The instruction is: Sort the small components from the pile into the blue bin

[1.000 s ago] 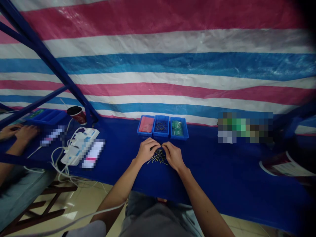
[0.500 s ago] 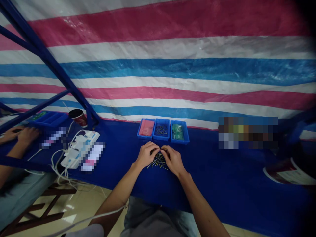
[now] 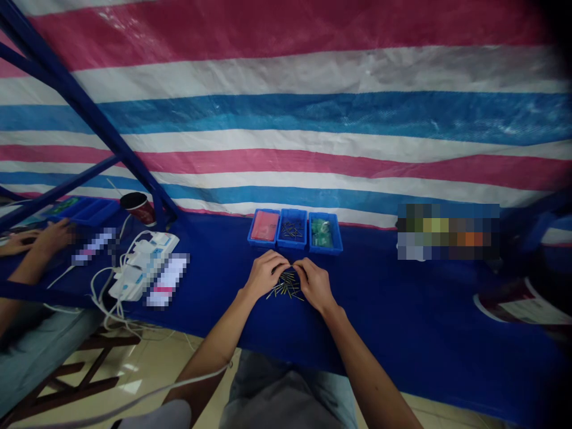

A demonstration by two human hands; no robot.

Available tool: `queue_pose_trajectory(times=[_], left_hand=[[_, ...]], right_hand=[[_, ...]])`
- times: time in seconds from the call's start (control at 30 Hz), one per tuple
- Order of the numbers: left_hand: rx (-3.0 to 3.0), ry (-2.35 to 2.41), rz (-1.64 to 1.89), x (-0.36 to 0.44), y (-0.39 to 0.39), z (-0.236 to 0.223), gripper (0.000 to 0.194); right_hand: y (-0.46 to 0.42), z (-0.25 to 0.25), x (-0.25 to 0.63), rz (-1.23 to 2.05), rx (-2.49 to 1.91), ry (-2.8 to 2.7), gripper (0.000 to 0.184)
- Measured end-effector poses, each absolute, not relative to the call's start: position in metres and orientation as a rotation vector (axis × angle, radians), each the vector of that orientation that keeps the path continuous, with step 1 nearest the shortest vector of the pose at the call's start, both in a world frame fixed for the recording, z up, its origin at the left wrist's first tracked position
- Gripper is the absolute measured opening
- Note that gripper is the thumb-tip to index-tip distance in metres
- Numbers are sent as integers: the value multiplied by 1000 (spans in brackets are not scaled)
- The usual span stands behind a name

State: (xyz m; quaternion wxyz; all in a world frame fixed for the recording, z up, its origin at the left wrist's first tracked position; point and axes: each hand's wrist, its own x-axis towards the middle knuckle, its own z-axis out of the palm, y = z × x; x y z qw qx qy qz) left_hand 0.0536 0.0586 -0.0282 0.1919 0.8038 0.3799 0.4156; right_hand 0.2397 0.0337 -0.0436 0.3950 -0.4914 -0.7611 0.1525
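My left hand point(image 3: 265, 275) and my right hand point(image 3: 317, 285) come almost together over a loose pile of thin metal pieces point(image 3: 286, 287), which look like screws or nails. Thumb and fingers of each hand are pinched; whatever lies between the fingertips is too small to make out. Just beyond stand three small blue trays in a row. The left one holds pink packets point(image 3: 265, 226), the middle one more dark thin pieces point(image 3: 292, 229), and the right one green packets point(image 3: 322, 231).
A white power strip point(image 3: 145, 262) with plugs and cables lies to the left, near a dark red cup point(image 3: 142, 213). Another person's hands point(image 3: 47, 241) are at the far left, beyond a blue frame bar point(image 3: 89, 107). A round container point(image 3: 522, 304) stands at right.
My fingertips have shifted slightly over the pile and stay pinched close together. The view has tilted a little, so the trays appear higher. The other person's hand has moved.
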Motion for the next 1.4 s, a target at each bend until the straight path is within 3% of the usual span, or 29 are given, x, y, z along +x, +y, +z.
queue_pose_trajectory(times=[0.3,0.63,1.13,1.4], left_hand=[[2321,1044,1185,52,59,-28,20],[2325,1071,1174,48,59,-25,17],[2315,1045,1190,48,61,-31,16],[2313,1056,1183,47,59,-25,16]], right_hand=[[36,-50,239,353,-1302,-1974,33],[35,-51,240,457,-1174,-1904,21],[38,-47,238,504,-1211,-1933,30],[37,-49,240,475,-1170,-1835,19]])
